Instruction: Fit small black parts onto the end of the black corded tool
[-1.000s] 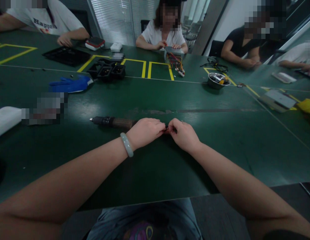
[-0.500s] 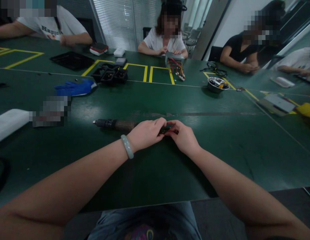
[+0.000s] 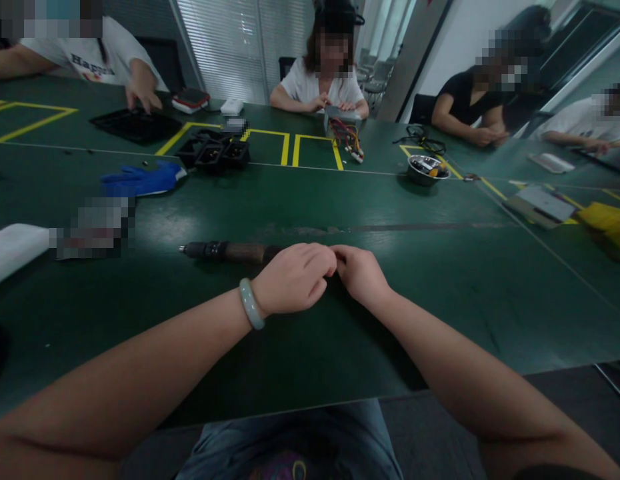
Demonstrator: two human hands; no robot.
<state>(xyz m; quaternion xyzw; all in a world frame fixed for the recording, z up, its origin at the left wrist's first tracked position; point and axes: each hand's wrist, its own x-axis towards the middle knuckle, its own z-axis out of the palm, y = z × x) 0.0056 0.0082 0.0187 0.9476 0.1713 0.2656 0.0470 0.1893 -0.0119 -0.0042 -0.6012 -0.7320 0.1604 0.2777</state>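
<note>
Working by the dark tool point(image 3: 245, 253), inside the tabletop's point(image 3: 270, 360) near edge, left hand point(image 3: 294, 277) and right hand point(image 3: 363, 275) curl, fingers' grip unclear; steadiness seems needed next.

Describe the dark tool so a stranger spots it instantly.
On the green table, find the wearer's left hand, braceleted at the wrist. The tool juts from behind it, silver tip pointing left. Unlike the blue glove beyond, it's slim, dark, with a brown section.

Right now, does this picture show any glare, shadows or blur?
Head view: pale glare on the green table, near the blue glove; head view: darker shadow on the tabletop beside the right forearm; head view: soft detail around the yellow item at far right; head view: mosaic blocks over the face of the person opposite.
</note>
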